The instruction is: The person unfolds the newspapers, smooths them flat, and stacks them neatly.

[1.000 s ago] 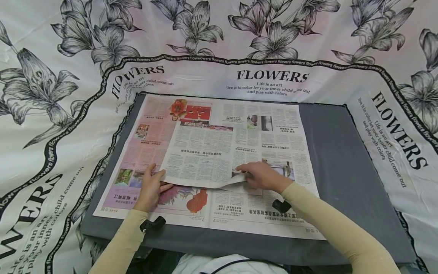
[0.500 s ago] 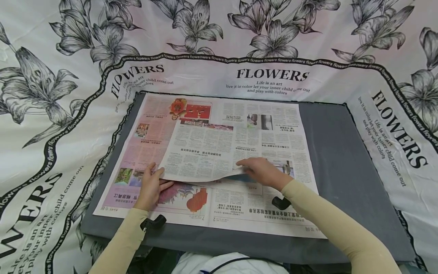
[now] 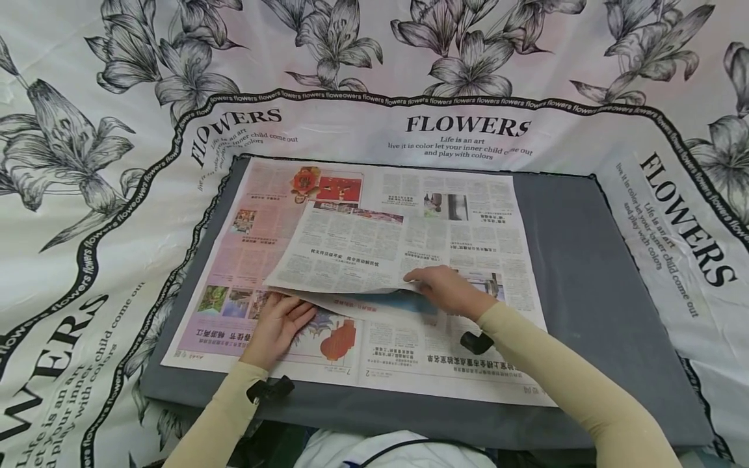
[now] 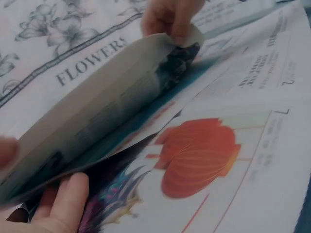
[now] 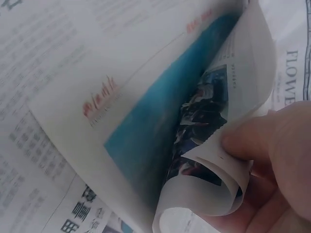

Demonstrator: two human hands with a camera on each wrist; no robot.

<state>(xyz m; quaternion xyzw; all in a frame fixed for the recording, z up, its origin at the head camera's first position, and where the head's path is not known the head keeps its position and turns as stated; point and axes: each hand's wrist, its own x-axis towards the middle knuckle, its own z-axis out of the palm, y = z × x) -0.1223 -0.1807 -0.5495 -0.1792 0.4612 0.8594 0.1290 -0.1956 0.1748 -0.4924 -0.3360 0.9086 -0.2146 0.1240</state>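
Note:
A smaller folded newspaper lies on a larger spread newspaper, its near edge lifted and curled. My right hand pinches its near right corner; the right wrist view shows the thumb on top and the paper rolled over the fingers. Beneath the raised upper leaf, a lower leaf with a blue picture shows. My left hand is at the near left corner, palm partly up and fingers extended. In the left wrist view, the fingers touch the paper's lower edge, with the thumb apart from them at the left.
The newspapers lie on a dark grey tabletop, which shows along the right side and the front edge. Around it spreads a white cloth printed with flowers and lettering. The person's lap is below the front edge.
The upper leaf's near edge has risen and moved away, uncovering more of the blue picture. My left hand has shifted right and turned palm up. My right hand has moved slightly, still pinching.

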